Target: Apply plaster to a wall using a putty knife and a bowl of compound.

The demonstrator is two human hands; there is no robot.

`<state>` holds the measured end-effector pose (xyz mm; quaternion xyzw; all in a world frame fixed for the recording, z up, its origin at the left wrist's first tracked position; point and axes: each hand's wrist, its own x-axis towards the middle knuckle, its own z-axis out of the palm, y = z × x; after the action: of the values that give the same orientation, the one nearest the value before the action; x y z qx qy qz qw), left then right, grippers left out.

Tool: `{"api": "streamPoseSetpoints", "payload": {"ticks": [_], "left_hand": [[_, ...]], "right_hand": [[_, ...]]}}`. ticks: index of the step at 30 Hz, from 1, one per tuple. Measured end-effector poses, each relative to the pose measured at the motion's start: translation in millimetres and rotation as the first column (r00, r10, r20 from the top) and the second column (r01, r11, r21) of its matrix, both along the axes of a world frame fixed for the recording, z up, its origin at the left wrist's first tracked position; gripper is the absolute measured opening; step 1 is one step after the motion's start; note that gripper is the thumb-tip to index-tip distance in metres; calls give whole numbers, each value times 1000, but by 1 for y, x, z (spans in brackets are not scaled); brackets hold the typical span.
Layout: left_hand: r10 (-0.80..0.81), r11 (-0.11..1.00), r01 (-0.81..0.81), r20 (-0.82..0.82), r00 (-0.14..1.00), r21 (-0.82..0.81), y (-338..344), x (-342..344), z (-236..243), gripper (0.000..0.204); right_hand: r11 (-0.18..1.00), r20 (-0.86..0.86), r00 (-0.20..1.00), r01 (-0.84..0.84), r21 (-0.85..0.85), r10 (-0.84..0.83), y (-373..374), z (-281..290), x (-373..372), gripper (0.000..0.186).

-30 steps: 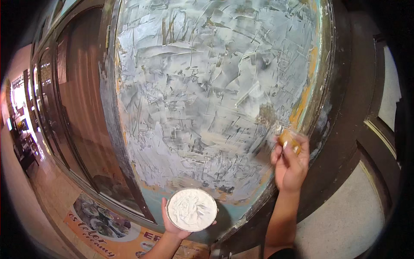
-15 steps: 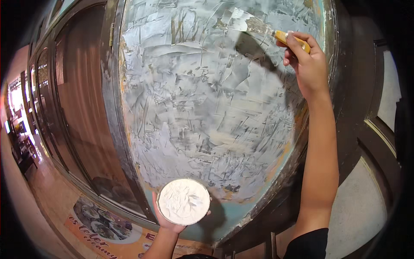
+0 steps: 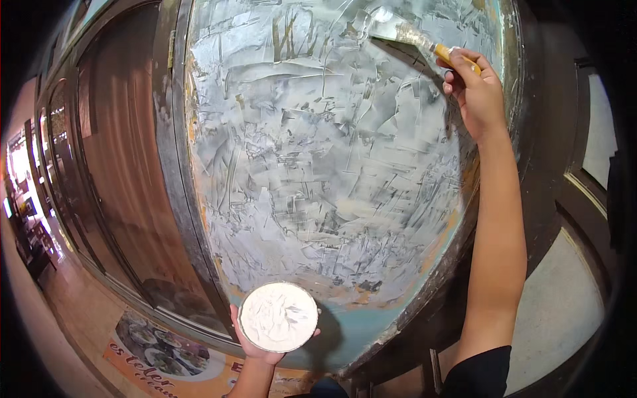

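Observation:
High on the right, my right hand (image 3: 476, 93) grips the yellow handle of a putty knife (image 3: 456, 57). Its broad blade, smeared with white paste, lies at the upper part of a patchy grey-white coated panel (image 3: 318, 172), casting a dark shadow. My left hand (image 3: 255, 350), low near the panel's bottom edge, is wrapped round a round tub (image 3: 278, 316) full of creamy white paste with a rumpled surface. Most of that hand is hidden beneath the tub.
Left stands a dark-framed glass door (image 3: 116, 172) with brown curtains, beyond it a bright passage with furniture (image 3: 30, 225). An orange printed banner (image 3: 133, 371) lies low at left. A dark panelled door (image 3: 551, 159) flanks the right side. The coated panel has worn edges.
My right hand and knife rose sharply from the panel's lower right to near its top, then shifted slightly right. My left hand with the tub has moved a little leftward.

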<state>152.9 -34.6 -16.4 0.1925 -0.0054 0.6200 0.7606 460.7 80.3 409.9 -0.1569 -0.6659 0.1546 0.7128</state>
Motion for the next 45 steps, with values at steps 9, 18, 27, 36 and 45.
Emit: {"api": "streamPoseSetpoints", "payload": {"ticks": [9,18,27,36,45], "left_hand": [[-41,999,41,-7,999,35,9,2,-3,101],[-73,996,74,-24,997,56,19,3,3,101],[-89,996,89,-3,996,15,24,4,8,100],[-56,998,56,9,998,-26,16,-2,4,100],[-99,995,99,14,995,-14,18,3,12,101]], "right_hand": [[986,50,985,163,-19,-162,3,4,4,24],[998,46,997,-62,-24,63,-3,8,2,28],[977,116,972,208,-46,-202,-5,20,-4,26],[1000,31,999,26,-17,-25,-19,10,43,25],[978,56,977,206,-15,-205,-3,7,6,27]]}}
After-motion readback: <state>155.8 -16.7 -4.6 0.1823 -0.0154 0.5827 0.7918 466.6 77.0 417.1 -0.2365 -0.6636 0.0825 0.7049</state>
